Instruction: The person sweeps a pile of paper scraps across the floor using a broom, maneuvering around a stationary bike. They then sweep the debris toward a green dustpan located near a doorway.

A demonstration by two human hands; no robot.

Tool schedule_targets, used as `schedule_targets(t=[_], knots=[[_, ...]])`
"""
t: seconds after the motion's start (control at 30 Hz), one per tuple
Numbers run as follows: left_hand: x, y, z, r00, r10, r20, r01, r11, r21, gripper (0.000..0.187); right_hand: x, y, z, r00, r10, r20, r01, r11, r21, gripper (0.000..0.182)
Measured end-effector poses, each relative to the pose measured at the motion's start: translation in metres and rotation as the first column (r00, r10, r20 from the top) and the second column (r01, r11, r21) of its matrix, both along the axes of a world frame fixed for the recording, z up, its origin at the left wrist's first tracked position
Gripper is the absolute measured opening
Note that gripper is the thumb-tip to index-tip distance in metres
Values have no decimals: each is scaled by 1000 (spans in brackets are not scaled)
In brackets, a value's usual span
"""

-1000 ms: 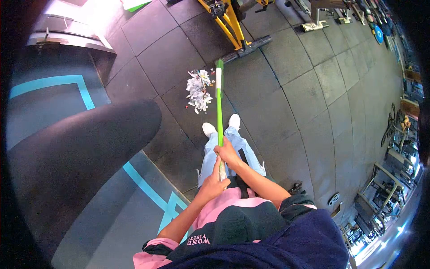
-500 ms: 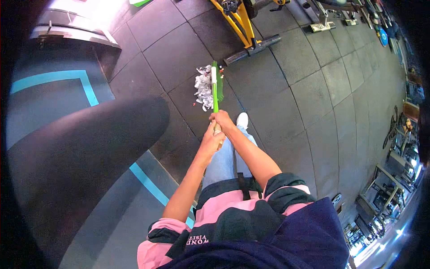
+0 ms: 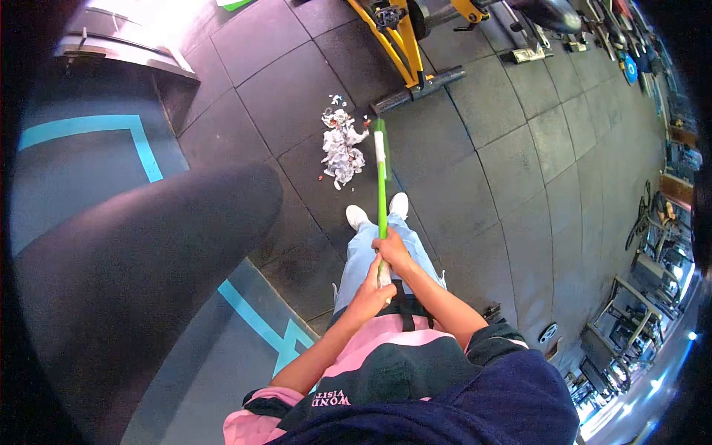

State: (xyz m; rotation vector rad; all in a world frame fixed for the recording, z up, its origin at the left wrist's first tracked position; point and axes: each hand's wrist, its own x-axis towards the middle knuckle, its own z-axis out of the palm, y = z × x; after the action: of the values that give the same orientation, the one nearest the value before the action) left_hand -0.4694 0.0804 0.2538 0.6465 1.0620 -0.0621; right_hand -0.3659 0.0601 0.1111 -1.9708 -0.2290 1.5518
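Both hands are wrapped round the green handle of a broom (image 3: 383, 199), which points away from my body. My right hand (image 3: 393, 249) grips farther down the handle. My left hand (image 3: 371, 294) is closed around its pale upper end, close to my waist. The broom's head has a white strip and green bristles, slightly blurred, just right of a pile of crumpled paper scraps (image 3: 341, 152). A visible gap separates bristles from most of the pile. A few small red and blue bits lie among and around the white scraps.
A yellow-framed exercise machine (image 3: 404, 44) has its black foot bar (image 3: 419, 90) just beyond the broom head. A large dark padded shape (image 3: 148, 259) fills the left. My white shoes (image 3: 399, 204) stand near the pile. More gym equipment (image 3: 630, 311) lines the right side.
Both hands have drawn back toward my waist with the broom. Its head has shifted right, away from the pile, exposing more scraps. A second shoe now shows.
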Motion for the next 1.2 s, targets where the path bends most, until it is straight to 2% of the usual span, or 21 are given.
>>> schedule_targets(t=[0.07,0.13,0.2,0.3,0.37,0.4,0.47,0.53,0.6,0.67,0.73,0.8,0.83,0.87,0.9,0.93,1.0,1.03,1.07,1.13,1.2], knots=[[7,16,-11,998,67,-1,-67,997,-37,78,3,6,-12,999,23,48,-20,998,-53,28],[16,35,-23,991,133,-5,-133,988,-77,76,13,31,-19,994,29,-108,-42,992,-119,20],[24,56,-31,980,188,-62,-190,981,-29,65,12,61,-20,993,-79,-92,78,997,-14,13],[21,90,-35,981,195,-17,-194,980,50,68,9,103,-29,979,-149,-138,149,989,-8,11],[17,98,-30,982,187,-13,-186,980,72,69,6,115,-46,987,-61,-147,71,996,59,11],[17,101,-29,983,183,-8,-181,979,97,71,5,116,-43,987,-64,-146,73,996,60,11],[15,91,-28,985,169,13,-170,981,90,75,4,116,-24,975,-135,-176,160,978,137,22],[14,70,-25,995,74,-63,-58,970,237,77,8,108,0,979,-78,-186,103,987,127,28],[12,58,-9,998,54,-42,-42,970,238,78,8,97,24,991,-40,-128,52,994,95,28],[10,48,7,992,-39,-116,73,949,308,78,6,83,29,997,4,-71,3,995,98,29],[5,38,-10,996,-4,-89,35,935,352,78,4,72,19,997,17,76,-22,997,74,31],[4,37,-25,995,91,46,-99,965,241,77,6,70,0,997,17,81,-20,999,41,31],[5,43,-33,995,91,46,-99,966,238,77,8,72,-16,998,0,58,-2,1000,22,30],[7,52,-43,993,101,68,-111,980,164,78,10,73,-29,999,-15,32,15,1000,-1,29],[11,60,-50,990,112,87,-119,989,89,79,13,79,-31,992,-96,-84,97,995,9,27],[15,65,-54,990,114,82,-121,989,85,79,16,86,-34,992,-94,-88,95,995,4,27],[24,71,-62,981,190,34,-192,978,85,79,19,98,-40,988,-70,-139,86,990,112,25],[21,71,-74,992,118,41,-123,982,142,79,20,103,-40,979,-97,-181,121,985,125,27],[19,70,-82,992,116,39,-120,983,139,79,20,108,-40,978,-100,-182,123,985,121,27],[19,68,-86,1000,30,-3,-27,930,367,80,21,112,-35,946,-137,-295,194,966,172,28],[19,58,-75,1000,10,-15,-3,921,389,80,21,106,-22,927,-170,-334,232,960,155,34]])
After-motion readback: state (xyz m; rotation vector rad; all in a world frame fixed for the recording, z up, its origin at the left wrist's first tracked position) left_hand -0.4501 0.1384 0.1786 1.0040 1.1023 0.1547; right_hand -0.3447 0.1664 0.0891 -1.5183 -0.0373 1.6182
